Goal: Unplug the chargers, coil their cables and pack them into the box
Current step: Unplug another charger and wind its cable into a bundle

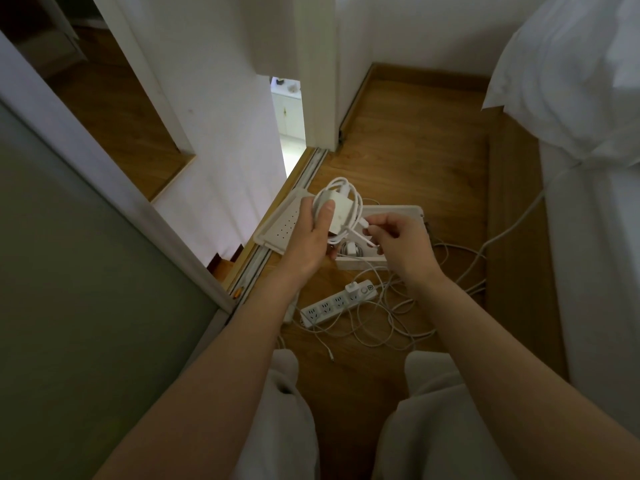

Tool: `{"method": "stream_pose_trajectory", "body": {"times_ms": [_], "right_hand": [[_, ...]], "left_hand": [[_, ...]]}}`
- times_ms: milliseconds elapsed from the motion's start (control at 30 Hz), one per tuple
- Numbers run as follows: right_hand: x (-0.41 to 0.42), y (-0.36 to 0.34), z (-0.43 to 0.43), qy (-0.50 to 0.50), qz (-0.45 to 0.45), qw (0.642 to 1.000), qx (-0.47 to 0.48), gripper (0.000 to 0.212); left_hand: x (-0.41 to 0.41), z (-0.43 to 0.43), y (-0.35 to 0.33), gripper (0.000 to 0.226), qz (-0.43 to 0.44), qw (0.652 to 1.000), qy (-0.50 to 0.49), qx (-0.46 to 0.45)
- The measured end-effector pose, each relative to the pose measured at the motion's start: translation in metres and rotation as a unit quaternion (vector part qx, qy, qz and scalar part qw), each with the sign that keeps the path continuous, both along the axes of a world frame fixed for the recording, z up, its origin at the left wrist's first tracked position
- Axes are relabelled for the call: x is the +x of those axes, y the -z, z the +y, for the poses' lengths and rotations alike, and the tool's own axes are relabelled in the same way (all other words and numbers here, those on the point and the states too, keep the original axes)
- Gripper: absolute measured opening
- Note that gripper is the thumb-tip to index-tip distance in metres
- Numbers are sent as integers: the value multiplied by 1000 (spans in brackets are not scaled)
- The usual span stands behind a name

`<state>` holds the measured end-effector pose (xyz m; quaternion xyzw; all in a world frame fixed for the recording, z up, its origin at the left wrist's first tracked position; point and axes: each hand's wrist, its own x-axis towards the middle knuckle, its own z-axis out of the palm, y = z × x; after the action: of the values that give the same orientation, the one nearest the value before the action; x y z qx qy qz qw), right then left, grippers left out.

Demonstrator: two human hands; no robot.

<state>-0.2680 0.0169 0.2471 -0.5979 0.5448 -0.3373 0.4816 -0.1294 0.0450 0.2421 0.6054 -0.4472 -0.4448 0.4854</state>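
Two knees in pale trousers [287, 427] fill the bottom of the view, with both bare forearms reaching out over them toward 12 o'clock. The left hand [313, 237] grips a white charger brick [341, 211], its thumb pressed on the brick's face and its fingers curled behind it. The brick's cable [337, 184] is wound in loops around it, and these stand out at its 12 o'clock edge. The right hand [398, 244], at 3 o'clock of the charger and just beside it, pinches the cable's free end [363, 224] between thumb and forefinger. Its other fingers are loosely bent.

Both hands are held above an open white box [408, 211] on the wooden floor [415, 140]. The charger hangs over the box and is not yet in it. Inside the box, below the hands, lies another coiled white charger [351, 250], partly hidden. A flat white lid [280, 226] dotted with small holes lies at the box's 9 o'clock side, against the door track [256, 265].

At 6 o'clock of the box a white power strip [325, 308] lies aslant on the floor, with one small white plug-in charger [353, 289] seated in the socket at its far end. Loose white cables [381, 327] are tangled around and over the strip, spreading toward 3 o'clock. A sliding door [69, 271] stands at 9 o'clock, and a bed in white linen [588, 237] with a pillow [571, 81] runs along the 3 o'clock side.
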Motion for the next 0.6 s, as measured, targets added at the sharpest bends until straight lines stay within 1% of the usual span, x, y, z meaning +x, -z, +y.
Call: {"method": "stream_pose_trajectory", "body": {"times_ms": [67,167,233,367,400,467,533,600], "right_hand": [[-2,0,0,3,4,1000,-4,17],[-2,-1,0,16,-3,1000,-23,11],[-2,-3,2,23,-22,999,-35,10],[3,-4,7,27,-48,998,-31,15],[5,-2,8,32,-59,998,-11,16],[7,0,7,50,-92,992,68,19],[8,0,4,56,-134,975,168,25],[10,-2,4,44,-159,957,240,32]], "left_hand": [[1,1,1,12,-8,1000,19,-2],[1,3,4,23,-38,998,48,-11],[1,4,3,21,-45,998,51,-17],[1,5,5,21,-89,995,52,-2],[0,5,7,23,-105,993,53,8],[-2,5,12,25,-144,988,46,22],[-4,3,15,24,-164,986,29,24],[-3,1,17,26,-171,985,10,23]]}}
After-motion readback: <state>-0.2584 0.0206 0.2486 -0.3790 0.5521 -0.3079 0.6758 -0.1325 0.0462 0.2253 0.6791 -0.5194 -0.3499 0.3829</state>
